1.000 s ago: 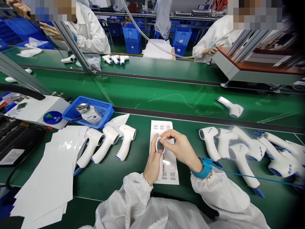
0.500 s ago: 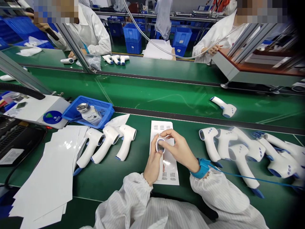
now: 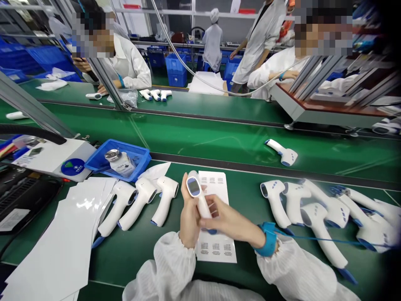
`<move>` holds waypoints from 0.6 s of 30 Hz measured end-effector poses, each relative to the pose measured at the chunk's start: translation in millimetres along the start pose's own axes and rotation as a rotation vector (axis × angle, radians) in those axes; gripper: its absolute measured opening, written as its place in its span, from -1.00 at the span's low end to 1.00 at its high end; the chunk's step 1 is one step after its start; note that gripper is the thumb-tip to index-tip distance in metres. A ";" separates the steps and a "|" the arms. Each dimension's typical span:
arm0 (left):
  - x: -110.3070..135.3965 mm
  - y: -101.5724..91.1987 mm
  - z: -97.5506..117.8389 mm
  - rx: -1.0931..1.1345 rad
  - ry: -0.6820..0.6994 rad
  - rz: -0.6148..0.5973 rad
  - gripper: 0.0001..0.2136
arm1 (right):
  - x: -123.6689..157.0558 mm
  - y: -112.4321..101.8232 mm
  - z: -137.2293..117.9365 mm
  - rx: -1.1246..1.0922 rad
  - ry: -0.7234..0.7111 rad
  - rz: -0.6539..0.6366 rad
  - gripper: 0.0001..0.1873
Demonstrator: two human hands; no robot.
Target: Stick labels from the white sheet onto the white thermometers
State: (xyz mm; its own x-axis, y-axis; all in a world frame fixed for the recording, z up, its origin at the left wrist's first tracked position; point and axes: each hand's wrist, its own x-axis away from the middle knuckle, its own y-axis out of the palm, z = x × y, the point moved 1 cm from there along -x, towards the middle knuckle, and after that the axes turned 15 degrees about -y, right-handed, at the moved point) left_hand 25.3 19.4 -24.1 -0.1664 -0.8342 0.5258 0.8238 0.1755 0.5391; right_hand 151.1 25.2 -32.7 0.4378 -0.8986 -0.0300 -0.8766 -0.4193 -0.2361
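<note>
My left hand [image 3: 189, 217] grips a white handheld infrared thermometer [image 3: 198, 196] upright, its blue-framed display [image 3: 193, 187] facing me. My right hand [image 3: 227, 221] reaches across, with its fingers on the lower handle. Both hands are above a printed white sheet [image 3: 214, 246], partly hiding it. Three white thermometers [image 3: 137, 209] lie on the green belt to the left. Several more [image 3: 318, 230] lie piled to the right. A blue wrist strap [image 3: 267, 239] circles my right wrist, and its blue cord runs off to the right.
A blue tray [image 3: 119, 161] holding a labelled bottle [image 3: 120, 164] stands at the left, beside a stack of white sheets [image 3: 59, 234]. One thermometer [image 3: 282, 152] lies on the belt beyond. Co-workers in white sit across the line, with blue crates [image 3: 175, 71] behind them.
The thermometer has been raised and turned, its display now facing me instead of lying low over the sheet. My right hand has shifted down the handle, and the whole view has tilted upward.
</note>
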 end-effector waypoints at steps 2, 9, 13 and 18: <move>-7.9 1.4 11.8 -0.015 -0.013 -0.015 -0.28 | -23.6 -0.9 3.5 0.192 0.013 -0.118 -0.69; -5.0 -11.8 12.9 -0.404 -0.121 0.039 -0.41 | -186.4 -56.7 16.8 0.671 -0.015 0.128 -0.53; 6.3 -31.0 15.9 -0.477 -0.178 0.089 -0.55 | -188.5 -118.1 28.6 0.845 0.141 0.313 -0.54; 14.9 -45.8 21.1 -0.465 -0.136 0.117 -0.66 | -95.6 -202.8 39.4 1.019 0.510 0.671 -0.29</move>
State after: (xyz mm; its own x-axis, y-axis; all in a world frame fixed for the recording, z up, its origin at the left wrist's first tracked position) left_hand -26.3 10.0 -27.1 -0.1020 -0.7414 0.6633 0.9905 -0.0139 0.1367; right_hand 294.9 201.2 -20.3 -0.3395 -0.9337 -0.1135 -0.2524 0.2067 -0.9453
